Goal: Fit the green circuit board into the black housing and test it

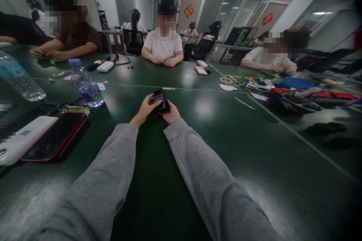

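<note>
A small black box-shaped device (160,97) with faint light markings on one face is held between both hands, just above the green table or resting on it; I cannot tell which. My left hand (145,110) grips its left side, thumb lying across the marked face. On the opposite side, the fingers of my right hand (172,113) wrap around the lower right of the box, partly hidden behind it. Grey sleeves cover both forearms.
Left of my arms are a water bottle (88,86), a larger bottle (21,77), a red-edged phone (56,137) and a white power bank (26,135). A wrench (244,103) and piled cables (240,81) lie rightward. Several people sit around the green table (203,120).
</note>
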Available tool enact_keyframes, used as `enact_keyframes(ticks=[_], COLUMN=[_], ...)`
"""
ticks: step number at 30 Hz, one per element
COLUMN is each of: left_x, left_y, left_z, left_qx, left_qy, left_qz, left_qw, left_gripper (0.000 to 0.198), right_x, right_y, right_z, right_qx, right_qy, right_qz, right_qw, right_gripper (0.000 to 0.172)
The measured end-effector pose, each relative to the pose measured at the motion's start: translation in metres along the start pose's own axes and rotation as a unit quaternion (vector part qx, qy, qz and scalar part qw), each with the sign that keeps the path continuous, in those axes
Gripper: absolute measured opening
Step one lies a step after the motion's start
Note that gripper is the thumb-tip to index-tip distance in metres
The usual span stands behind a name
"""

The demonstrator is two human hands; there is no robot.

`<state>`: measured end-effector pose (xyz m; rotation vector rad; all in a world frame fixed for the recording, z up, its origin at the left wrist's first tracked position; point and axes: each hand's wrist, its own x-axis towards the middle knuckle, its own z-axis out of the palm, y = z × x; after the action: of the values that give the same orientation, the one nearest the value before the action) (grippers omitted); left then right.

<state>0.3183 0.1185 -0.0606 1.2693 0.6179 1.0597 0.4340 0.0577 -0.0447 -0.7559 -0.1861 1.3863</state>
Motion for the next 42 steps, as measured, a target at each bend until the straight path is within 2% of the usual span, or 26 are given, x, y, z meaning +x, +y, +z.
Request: enact_keyframes(ticks=[7,10,15,24,31,37,40,42], left_x=[-0.003,-0.001,0.003,-0.002,0.003,0.003,0.0,-0.002], left_y=[0.004,0.001,0.0,0.028,0.035,0.046,0.051,0.05], left_z=[0.004,0.003,0.003,0.009,0.001,-0.002,-0.009,-0.015], left_qx=[-0.006,0.018,0.037,0.017,0.019,0.036,-0.016,-0.076], left_qy=[0.005,0.003,0.014,0.003,0.014,0.005,-0.002,-0.014], left_qz=[-0.001,0.01,0.007,-0.031,-0.049,-0.068,-0.083,-0.119], left_qw=[1.0,1.0,0.999,0.999,0.999,0.997,0.996,0.99], left_gripper=[0.06,0.064,0.067,0.054,0.052,0.048,0.041,0.033], right_x=[0.0,0.001,0.002,0.003,0.008,0.008,0.007,0.006], right_y=[0.001,0.002,0.003,0.002,0.005,0.004,0.001,-0.001], right_z=[0.001,0.001,0.0,-0.003,-0.007,-0.006,-0.005,-0.005], right_qx=[-0.019,-0.026,-0.028,-0.016,-0.035,0.013,0.027,0.026], right_qy=[-0.013,-0.022,-0.003,0.004,-0.023,0.024,0.005,-0.022], right_qz=[-0.014,-0.024,-0.031,-0.013,-0.059,-0.041,-0.026,-0.01], right_qw=[1.0,0.999,0.999,1.0,0.997,0.999,0.999,0.999], right_gripper=[0.019,0.019,0.021,0.02,0.019,0.017,0.024,0.029])
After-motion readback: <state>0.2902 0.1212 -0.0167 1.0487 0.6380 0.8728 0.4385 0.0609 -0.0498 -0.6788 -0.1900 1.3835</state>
